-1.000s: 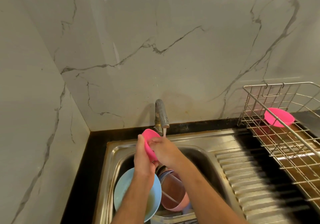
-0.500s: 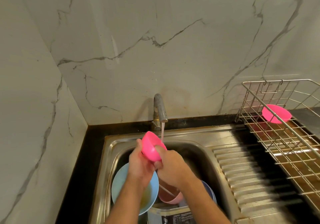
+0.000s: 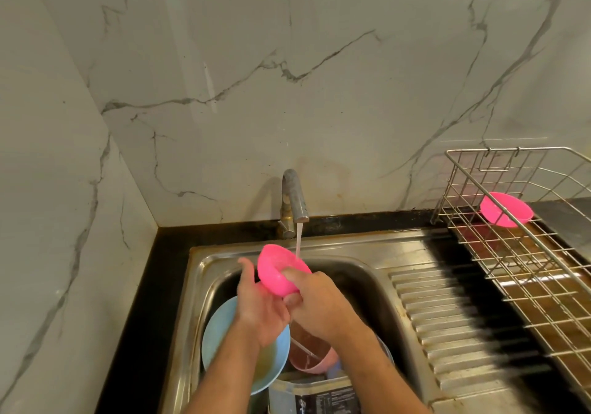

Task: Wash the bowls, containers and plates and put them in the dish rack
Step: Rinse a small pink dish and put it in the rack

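White marble-patterned wall panels (image 3: pixel 319 94) with grey veins meet in a corner at left above a black countertop (image 3: pixel 140 301) holding a stainless steel sink (image 3: pixel 367 247) with ribbed drainboard (image 3: pixel 447 317).

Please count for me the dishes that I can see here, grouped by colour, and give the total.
Bright pink bowls: 2, one held by the left hand and the right hand under the tap, one in the dish rack.
Light blue plates: 1, in the sink.
Pale pink bowls: 1, in the sink.
Total: 4. Other items lower in the sink are too hidden to count.
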